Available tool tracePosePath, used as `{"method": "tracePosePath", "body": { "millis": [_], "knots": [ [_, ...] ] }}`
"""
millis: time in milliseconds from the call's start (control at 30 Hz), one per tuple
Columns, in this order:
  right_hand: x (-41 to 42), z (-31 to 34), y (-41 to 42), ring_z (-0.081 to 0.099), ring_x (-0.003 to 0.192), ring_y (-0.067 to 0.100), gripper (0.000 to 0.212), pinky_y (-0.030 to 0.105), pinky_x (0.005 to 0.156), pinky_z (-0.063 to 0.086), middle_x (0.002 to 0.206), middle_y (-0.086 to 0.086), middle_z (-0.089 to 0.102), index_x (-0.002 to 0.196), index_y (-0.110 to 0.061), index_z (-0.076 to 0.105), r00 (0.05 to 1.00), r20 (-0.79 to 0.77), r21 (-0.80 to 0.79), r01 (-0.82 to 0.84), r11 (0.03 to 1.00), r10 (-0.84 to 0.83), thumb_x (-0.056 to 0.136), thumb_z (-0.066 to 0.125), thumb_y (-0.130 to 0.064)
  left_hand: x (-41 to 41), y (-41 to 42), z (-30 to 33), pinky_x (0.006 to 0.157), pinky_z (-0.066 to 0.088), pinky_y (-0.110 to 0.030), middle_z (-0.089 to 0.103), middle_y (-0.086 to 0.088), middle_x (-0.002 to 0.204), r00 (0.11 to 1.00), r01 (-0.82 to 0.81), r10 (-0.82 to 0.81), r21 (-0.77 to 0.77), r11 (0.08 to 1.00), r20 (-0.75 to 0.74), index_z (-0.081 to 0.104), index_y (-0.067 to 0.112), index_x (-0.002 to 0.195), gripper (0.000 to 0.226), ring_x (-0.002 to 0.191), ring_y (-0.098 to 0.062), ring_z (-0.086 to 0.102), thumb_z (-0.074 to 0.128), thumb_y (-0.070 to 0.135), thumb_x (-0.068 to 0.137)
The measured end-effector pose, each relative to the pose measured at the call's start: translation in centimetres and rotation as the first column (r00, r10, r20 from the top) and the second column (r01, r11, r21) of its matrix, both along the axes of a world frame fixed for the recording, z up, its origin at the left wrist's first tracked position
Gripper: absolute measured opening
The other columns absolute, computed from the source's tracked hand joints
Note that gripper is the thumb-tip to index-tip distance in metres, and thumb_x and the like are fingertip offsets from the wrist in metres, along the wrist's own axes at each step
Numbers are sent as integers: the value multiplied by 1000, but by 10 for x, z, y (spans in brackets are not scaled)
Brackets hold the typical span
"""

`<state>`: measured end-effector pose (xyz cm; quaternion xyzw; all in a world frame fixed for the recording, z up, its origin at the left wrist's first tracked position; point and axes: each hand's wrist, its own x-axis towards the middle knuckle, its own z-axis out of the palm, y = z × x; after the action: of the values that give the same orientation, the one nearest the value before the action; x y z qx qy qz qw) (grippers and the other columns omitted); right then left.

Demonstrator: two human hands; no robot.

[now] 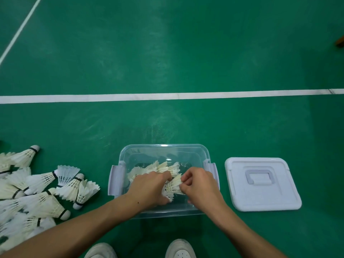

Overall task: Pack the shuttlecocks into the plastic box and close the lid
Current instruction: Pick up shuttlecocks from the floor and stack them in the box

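Green badminton court floor [167, 53], white boundary line [167, 95] running across behind the work area. Clear plastic box [165, 148] sits open on the floor just in front of the person's white shoes [179, 248], side latches flipped outward.

Both hands are down inside the box. Left hand [149, 189] and right hand [200, 185] are each closed on the same feather shuttlecock [174, 186], fingers pinching its skirt from either side. My read: they're nesting it against the few shuttlecocks already in the box [158, 167] so the row packs tight and the feathers don't crush.

Loose pile of shuttlecocks [37, 189] lies on the floor to the person's left, well apart from the box, within left-arm reach. Most of the stock is still there, so packing looks early.

White lid [260, 183] rests flat, handle side up, just to the right of the box. Sensible spot: clear of the opening, close for the final close-and-latch step.

Risk: bent feathers if pressed in hard.
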<state>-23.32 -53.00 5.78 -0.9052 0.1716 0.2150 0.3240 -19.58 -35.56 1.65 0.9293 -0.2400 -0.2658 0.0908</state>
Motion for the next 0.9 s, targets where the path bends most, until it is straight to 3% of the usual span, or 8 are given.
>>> {"method": "tracePosePath", "body": {
  "millis": [100, 200, 300, 400, 600, 767, 833, 900],
  "knots": [
    [6, -5, 4, 77, 69, 22, 17, 39, 66, 66, 90, 2, 74, 86, -21, 65, 991, -134, 54, -18, 998, 25, 92, 76, -9, -1, -2, 2, 72, 39, -32, 70, 4, 121, 1000, 9, -9, 22, 1000, 19, 50, 35, 139, 59, 105, -21, 66, 75, 51, 87],
    [9, -14, 10, 77, 86, 25, 24, 41, 79, 66, 98, 6, 75, 78, -19, 61, 973, -225, 50, -50, 997, 60, 91, 77, -5, -1, -2, 1, 72, 40, -32, 71, 4, 118, 1000, 12, -13, 42, 999, 18, 53, 36, 135, 55, 102, -21, 66, 74, 53, 88],
    [11, -21, 10, 72, 92, 20, 24, 34, 85, 61, 97, 3, 73, 78, -22, 63, 967, -242, -11, -89, 996, 84, 91, 75, -5, -2, -4, -3, 72, 42, -33, 72, 2, 117, 1000, 20, -20, 72, 997, 5, 54, 37, 135, 53, 102, -22, 67, 76, 50, 88],
    [11, -27, 9, 72, 92, 21, 7, 36, 84, 61, 97, 6, 73, 90, -12, 72, 958, -265, -40, -130, 991, 115, 90, 76, -7, -2, -7, -9, 78, 47, -37, 72, 0, 121, 998, 48, -50, 99, 994, 25, 56, 39, 139, 55, 108, -25, 68, 75, 52, 89],
    [8, -14, 5, 66, 93, 28, 14, 36, 74, 55, 104, 10, 67, 106, -13, 64, 957, -185, -153, -254, 955, 225, 94, 71, -14, 1, -7, -14, 83, 52, -37, 73, 2, 127, 994, 84, -90, 90, 992, 58, 53, 43, 145, 63, 113, -25, 68, 76, 53, 87],
    [9, 21, -20, 69, 102, 17, 31, 39, 96, 57, 107, -2, 73, 122, -18, 68, 993, 32, -62, -114, 992, 116, 93, 78, -22, 3, 1, 14, 91, 55, -34, 71, 20, 132, 998, 28, -22, -119, 993, 52, 53, 48, 145, 64, 116, -10, 67, 77, 56, 86],
    [13, 36, -27, 71, 93, 9, 28, 35, 93, 59, 99, -8, 74, 116, -20, 70, 992, 111, -7, -59, 998, 59, 90, 82, -23, 4, 7, 35, 91, 58, -35, 72, 30, 123, 996, -67, 79, -274, 959, 33, 60, 49, 136, 55, 95, 7, 67, 76, 61, 85],
    [20, 46, -27, 71, 86, 3, 28, 31, 89, 60, 93, -13, 74, 113, -22, 71, 984, 175, 33, -39, 999, 32, 89, 83, -24, 9, 18, 54, 81, 61, -32, 74, 30, 115, 977, -205, 211, -459, 864, -40, 66, 45, 129, 51, 70, 9, 66, 78, 63, 84]
  ]
}}
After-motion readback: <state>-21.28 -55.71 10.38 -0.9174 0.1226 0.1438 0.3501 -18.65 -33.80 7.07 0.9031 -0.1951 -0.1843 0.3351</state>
